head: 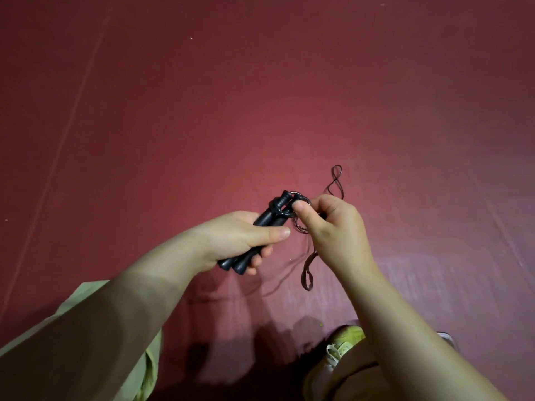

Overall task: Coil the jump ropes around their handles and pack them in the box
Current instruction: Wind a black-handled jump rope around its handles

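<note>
Two black jump rope handles (269, 217) lie side by side in my left hand (246, 238), which grips them around the middle above the floor. Thin dark rope (337, 183) runs from the handles' top ends. My right hand (330, 224) pinches a loop of that rope right next to the handle tips. One rope loop sticks up beyond my right hand and another (308, 274) hangs down below it. No box is in view.
A dark red floor mat (260, 96) fills the view, with seams running at the left and right. A light yellow-green shoe (343, 344) shows at the bottom, partly behind my right forearm. A pale green sleeve (86, 328) covers my left upper arm.
</note>
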`<state>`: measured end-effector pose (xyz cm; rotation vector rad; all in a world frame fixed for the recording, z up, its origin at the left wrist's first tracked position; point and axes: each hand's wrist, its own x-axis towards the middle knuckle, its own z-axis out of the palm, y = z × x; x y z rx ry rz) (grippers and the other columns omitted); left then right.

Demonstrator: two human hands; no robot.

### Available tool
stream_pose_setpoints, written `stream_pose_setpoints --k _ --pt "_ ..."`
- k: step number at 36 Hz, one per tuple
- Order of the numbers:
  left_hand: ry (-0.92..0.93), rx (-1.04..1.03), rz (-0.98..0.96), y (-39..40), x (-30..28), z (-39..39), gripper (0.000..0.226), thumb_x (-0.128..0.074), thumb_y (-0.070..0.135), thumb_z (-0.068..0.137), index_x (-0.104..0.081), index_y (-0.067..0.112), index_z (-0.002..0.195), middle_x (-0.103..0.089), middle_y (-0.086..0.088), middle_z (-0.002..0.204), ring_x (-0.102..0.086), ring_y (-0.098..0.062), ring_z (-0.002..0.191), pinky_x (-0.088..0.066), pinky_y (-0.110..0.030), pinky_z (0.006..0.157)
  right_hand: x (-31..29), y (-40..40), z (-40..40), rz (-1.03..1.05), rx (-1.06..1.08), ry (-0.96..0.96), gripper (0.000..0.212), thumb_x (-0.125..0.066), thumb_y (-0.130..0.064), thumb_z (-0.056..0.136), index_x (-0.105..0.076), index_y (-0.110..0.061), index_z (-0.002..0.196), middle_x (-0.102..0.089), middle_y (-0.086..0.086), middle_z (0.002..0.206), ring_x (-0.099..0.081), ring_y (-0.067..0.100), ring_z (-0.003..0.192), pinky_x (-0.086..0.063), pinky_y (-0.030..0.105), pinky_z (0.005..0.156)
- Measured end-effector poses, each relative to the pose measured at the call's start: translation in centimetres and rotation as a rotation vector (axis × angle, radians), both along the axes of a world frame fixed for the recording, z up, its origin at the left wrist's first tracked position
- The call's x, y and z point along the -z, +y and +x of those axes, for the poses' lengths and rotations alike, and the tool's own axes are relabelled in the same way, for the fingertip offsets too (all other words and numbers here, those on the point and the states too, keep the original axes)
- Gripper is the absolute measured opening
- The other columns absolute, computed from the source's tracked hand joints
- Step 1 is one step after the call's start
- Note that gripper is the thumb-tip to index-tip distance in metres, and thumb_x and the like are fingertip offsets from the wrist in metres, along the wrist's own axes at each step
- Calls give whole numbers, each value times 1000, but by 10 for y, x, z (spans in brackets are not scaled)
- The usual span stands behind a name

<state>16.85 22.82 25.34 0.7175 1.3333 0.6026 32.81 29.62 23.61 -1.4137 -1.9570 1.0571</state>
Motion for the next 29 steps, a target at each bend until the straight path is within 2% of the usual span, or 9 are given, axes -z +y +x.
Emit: stream_pose_setpoints --k 2,6,9,16,19,22,25,27,29 --pt "27 -27 -1 1 0 2 27 -54 42 93 -56 15 93 -47 6 57 -40 -7 44 -39 -23 47 0 0 -1 -15 21 -31 41 -63 -44 85 -47 -16 59 -40 -10 45 -33 8 47 -27 28 49" --pt "55 -103 -20 3 1 6 43 -48 55 90 -54 13 86 -39 6 53 -31 -8 39 -30 -21 44 5 -3 -5 -85 15 -28 55 -61 -50 87 -54 1 68 -44 -2 52 -34 11 49 -29 30 51" --pt "52 -148 -24 1 3 9 48 -47 59 88 -53 12 84 -40 5 52 -30 -8 38 -29 -21 44 6 -6 -9 -107 30 -23 62 -60 -53 87 -55 7 70 -37 -8 46 -31 9 46 -26 28 48" --pt "124 -153 -11 2 6 6 53 -43 62 90 -54 11 78 -41 4 50 -32 -10 38 -31 -21 42 4 -11 -16 -157 39 11 58 -58 -49 90 -57 3 64 -40 -13 35 -34 6 38 -25 20 42" --pt "175 -131 -7 3 6 2 52 -42 62 90 -51 13 74 -38 6 47 -30 -10 37 -29 -22 43 1 -11 -16 -162 -6 21 57 -56 -50 91 -61 1 67 -46 -11 42 -35 5 41 -28 22 44" --pt "186 -149 29 3 2 -3 49 -43 59 91 -48 14 73 -33 7 44 -25 -11 37 -25 -23 45 -11 -7 -12 -221 -90 120 55 -48 -57 91 -67 -11 68 -50 -2 53 -40 10 48 -32 28 50" --pt "191 -178 80 3 2 -6 47 -43 56 92 -47 14 72 -32 7 44 -24 -12 38 -23 -24 46 -22 0 1 -331 -198 198 62 -38 -55 88 -66 -1 75 -51 4 55 -44 15 49 -34 27 50" --pt "208 -181 92 3 3 -6 47 -42 56 93 -48 15 72 -32 8 44 -24 -11 37 -23 -24 46 -23 1 8 -338 -269 136 48 -48 -49 89 -65 -7 74 -55 3 58 -49 16 50 -38 29 54" --pt "238 -174 93 4 6 -6 47 -42 56 93 -48 15 72 -33 8 43 -24 -11 36 -23 -23 46 -23 1 9 -304 -323 51 19 -57 -30 94 -65 -24 78 -58 -2 62 -55 15 53 -44 31 55"
